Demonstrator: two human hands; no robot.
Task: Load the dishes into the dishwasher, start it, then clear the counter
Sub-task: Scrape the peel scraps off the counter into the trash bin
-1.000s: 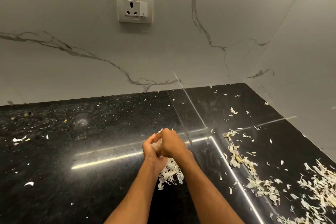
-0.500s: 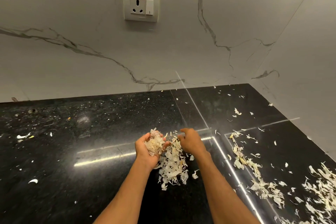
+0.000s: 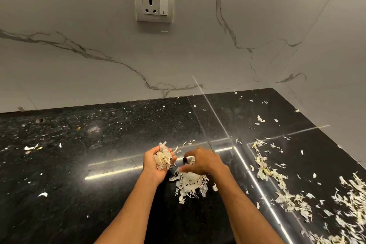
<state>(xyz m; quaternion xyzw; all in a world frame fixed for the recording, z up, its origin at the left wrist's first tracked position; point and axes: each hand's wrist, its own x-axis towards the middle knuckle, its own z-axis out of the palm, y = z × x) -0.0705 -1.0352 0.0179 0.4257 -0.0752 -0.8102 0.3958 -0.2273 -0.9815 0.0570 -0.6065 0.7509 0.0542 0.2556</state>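
The left hand [image 3: 158, 166] lies palm up over the middle of the black counter [image 3: 95, 164], fingers cupped round a handful of peel scraps [image 3: 163, 157]. Just right of it the right hand [image 3: 205, 161] is palm down, fingers curled and pinching into a small pile [image 3: 190, 185] of such scraps on the counter. Loose peelings [image 3: 287, 201] lie strewn toward the near right, below the marble wall [image 3: 79, 16] with its socket [image 3: 154, 4]

Pale papery peels [image 3: 190, 184] heaped, scattered across glossy black counter [image 3: 111, 200]

Two hands [image 3: 151, 167] [image 3: 206, 161], one socket [image 3: 154, 4], one counter [image 3: 79, 214], countless peel scraps [image 3: 190, 184].
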